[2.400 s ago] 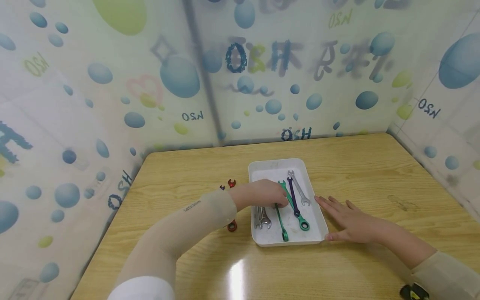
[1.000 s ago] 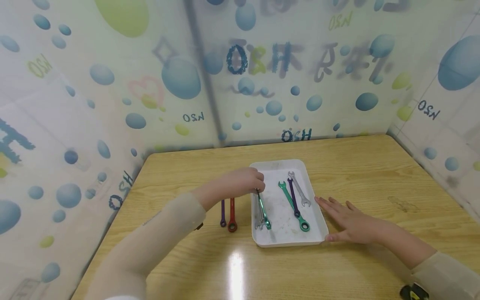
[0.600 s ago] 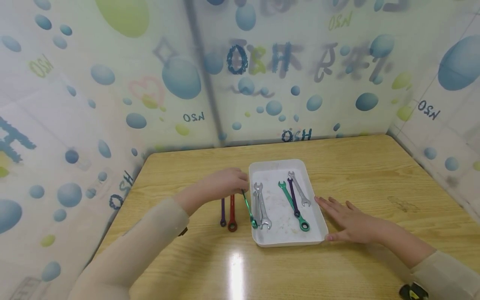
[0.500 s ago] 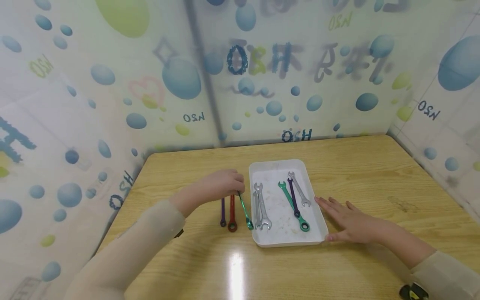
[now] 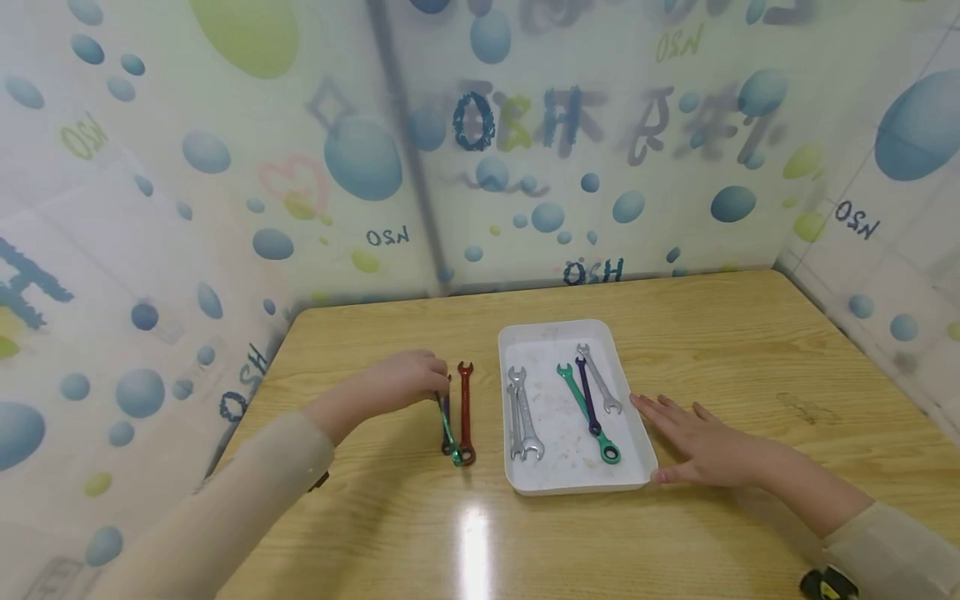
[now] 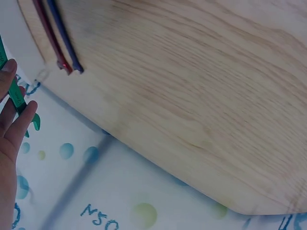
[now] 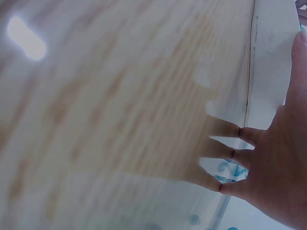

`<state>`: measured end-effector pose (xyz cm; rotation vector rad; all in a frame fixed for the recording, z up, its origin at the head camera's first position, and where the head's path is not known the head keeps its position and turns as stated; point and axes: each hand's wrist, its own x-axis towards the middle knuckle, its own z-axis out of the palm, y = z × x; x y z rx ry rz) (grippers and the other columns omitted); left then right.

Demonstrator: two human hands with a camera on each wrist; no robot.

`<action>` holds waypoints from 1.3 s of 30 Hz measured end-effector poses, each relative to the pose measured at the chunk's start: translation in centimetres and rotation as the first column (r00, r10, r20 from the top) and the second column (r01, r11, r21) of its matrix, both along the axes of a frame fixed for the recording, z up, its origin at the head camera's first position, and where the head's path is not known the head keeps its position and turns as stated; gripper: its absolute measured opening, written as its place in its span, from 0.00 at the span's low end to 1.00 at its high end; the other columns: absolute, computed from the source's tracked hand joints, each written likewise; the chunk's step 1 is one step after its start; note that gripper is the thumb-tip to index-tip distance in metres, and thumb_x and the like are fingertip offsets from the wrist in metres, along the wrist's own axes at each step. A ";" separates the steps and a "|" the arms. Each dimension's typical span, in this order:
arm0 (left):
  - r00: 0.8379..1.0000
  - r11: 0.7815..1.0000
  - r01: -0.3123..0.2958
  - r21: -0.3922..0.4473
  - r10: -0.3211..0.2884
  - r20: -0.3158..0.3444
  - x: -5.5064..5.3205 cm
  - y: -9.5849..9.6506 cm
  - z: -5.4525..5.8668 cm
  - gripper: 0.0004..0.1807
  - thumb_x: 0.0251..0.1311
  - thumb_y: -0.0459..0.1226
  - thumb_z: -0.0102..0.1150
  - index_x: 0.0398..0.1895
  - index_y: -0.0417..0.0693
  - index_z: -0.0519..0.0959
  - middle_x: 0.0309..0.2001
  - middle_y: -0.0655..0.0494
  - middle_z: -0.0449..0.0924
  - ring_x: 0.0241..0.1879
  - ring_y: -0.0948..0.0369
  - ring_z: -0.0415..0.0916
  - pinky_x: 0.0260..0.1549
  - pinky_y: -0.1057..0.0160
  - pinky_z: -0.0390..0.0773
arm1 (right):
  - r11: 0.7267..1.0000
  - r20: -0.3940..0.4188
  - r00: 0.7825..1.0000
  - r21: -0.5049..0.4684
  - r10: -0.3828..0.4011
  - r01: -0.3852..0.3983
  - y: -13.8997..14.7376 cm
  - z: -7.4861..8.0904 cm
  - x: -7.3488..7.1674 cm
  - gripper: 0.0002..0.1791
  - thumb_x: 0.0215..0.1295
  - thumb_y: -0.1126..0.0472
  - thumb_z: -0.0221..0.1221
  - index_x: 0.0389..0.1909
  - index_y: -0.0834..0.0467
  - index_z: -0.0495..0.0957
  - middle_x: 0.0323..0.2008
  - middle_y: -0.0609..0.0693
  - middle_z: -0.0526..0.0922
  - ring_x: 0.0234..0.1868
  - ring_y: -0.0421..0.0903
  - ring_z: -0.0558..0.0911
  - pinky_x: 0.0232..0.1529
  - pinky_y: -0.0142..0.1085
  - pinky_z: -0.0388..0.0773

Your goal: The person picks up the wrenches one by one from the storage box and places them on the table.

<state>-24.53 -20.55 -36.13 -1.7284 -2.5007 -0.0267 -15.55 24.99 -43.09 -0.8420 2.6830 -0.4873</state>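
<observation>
My left hand (image 5: 405, 382) pinches a green ratcheting wrench (image 5: 450, 429) near its open end, over the table left of the tray. The green wrench's lower end hangs in front of a purple wrench (image 5: 447, 408) and beside a red wrench (image 5: 466, 408), which lie side by side. In the left wrist view, thumb and fingers grip the green wrench (image 6: 17, 98). My right hand (image 5: 705, 446) lies with fingers spread on the table, its tips at the right edge of the white tray (image 5: 551, 328). The tray's nearby side shows in the right wrist view.
Inside the tray lie two silver wrenches (image 5: 528, 421) at the left. Toward its right are another green wrench (image 5: 608, 448), a purple wrench (image 5: 588, 396) crossing it, and a silver wrench (image 5: 600, 379). A patterned curtain (image 5: 540, 175) stands behind the wooden table (image 5: 720, 333).
My left hand has lifted the green wrench out of the tray and carried it left, past the red wrench to the purple one. The right hand has stayed in place.
</observation>
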 end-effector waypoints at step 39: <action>0.991 0.992 -0.060 -0.114 0.073 0.111 -2.4 -2.6 -4.2 0.06 0.54 0.29 0.67 0.29 0.49 0.81 0.30 0.60 0.76 0.30 0.66 0.72 0.32 0.67 0.76 | 1.000 0.005 1.000 -0.011 0.003 -0.003 -0.2 0.2 0.1 0.55 0.62 0.31 0.55 0.78 0.49 0.35 0.75 0.64 0.46 0.72 0.70 0.46 0.61 0.73 0.41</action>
